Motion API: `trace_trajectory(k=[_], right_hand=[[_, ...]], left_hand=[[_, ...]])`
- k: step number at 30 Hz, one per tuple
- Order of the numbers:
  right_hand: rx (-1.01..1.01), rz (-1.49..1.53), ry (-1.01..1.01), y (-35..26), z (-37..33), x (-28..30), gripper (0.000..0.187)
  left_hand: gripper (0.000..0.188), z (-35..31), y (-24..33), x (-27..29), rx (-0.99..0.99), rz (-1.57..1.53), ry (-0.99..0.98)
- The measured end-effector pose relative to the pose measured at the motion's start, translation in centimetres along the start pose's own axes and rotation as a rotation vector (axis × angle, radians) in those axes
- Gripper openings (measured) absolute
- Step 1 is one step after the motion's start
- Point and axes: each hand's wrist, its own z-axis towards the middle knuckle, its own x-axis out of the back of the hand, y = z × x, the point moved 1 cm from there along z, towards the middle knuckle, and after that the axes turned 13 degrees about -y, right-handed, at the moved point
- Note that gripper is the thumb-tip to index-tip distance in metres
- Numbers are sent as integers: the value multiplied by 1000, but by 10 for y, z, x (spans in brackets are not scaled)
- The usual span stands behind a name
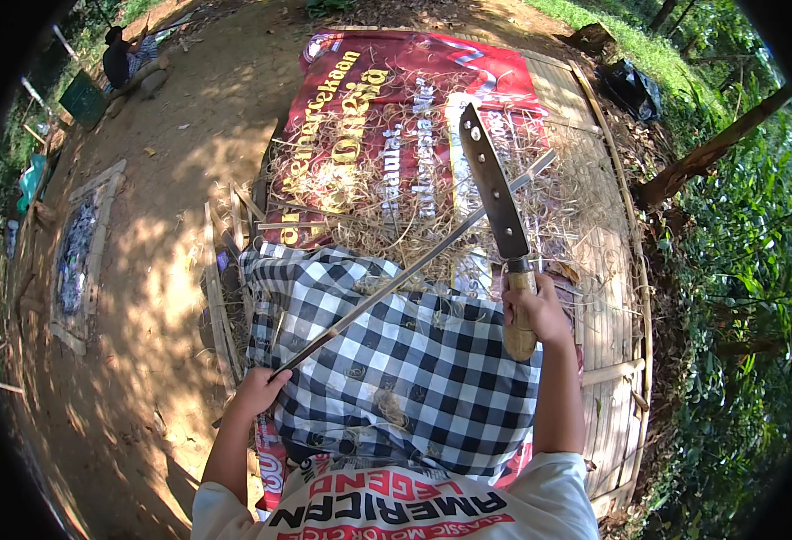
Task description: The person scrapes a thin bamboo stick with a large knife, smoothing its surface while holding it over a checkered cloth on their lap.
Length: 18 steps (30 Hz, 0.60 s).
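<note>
My right hand [541, 313] is closed round the wooden handle [519, 340] of a broad knife. Its dark blade [493, 184], with several holes or round marks along it, points away from me. In my left hand [260, 392] is the near end of a long, thin strip [373, 301], apparently bamboo. The strip slants up to the right across my lap and passes by the blade; whether they touch I cannot tell. A black-and-white checked cloth [387, 346] covers my lap, with a few curly shavings on it.
Curly shavings [351, 184] lie thick over a red banner [324, 117] on a bamboo-slat platform [610, 315]. Split pieces [216, 297] lean at its left edge. An ash-filled rectangular pit [79, 243] is farther left. Another person [126, 58] sits far left; a pole [715, 148] slants in from the right.
</note>
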Motion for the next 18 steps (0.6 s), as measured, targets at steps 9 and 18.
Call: trace_trajectory(k=[9,18], right_hand=[[-87,147,-130,14,-13,16,41],[-143,-2,136,11,-41,20,36]], left_hand=[[56,1,2,12,4,73,55],[49,2,7,14,-48,95,60]])
